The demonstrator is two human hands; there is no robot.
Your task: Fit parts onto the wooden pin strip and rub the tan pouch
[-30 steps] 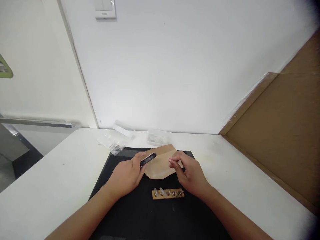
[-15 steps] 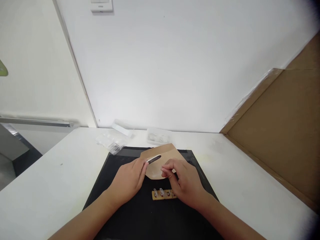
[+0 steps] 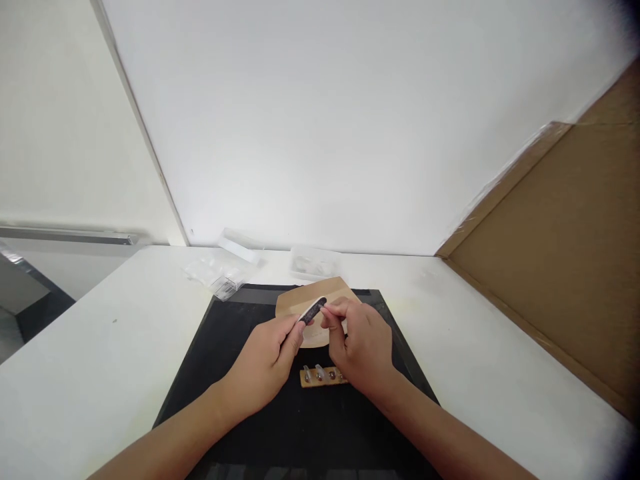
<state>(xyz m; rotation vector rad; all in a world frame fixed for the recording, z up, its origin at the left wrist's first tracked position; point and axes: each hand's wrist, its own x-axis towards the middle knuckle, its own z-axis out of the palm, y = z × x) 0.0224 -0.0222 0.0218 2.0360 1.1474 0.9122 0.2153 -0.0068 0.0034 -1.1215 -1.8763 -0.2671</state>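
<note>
White surface, black mat: left hand clamped on nail file's near end, right hand pinched shut at its 1 o'clock tip; I judge it light, thin, flexy, so grip the flat faces.

On the white counter lies a black mat; clear plastic bags at eleven o'clock, a cardboard sheet at three.

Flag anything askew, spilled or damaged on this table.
Nothing stands out. The left hand holds a dark nail file, the right hand touches its tip; the tan pouch and nail strip lie flat on the black mat.
</note>
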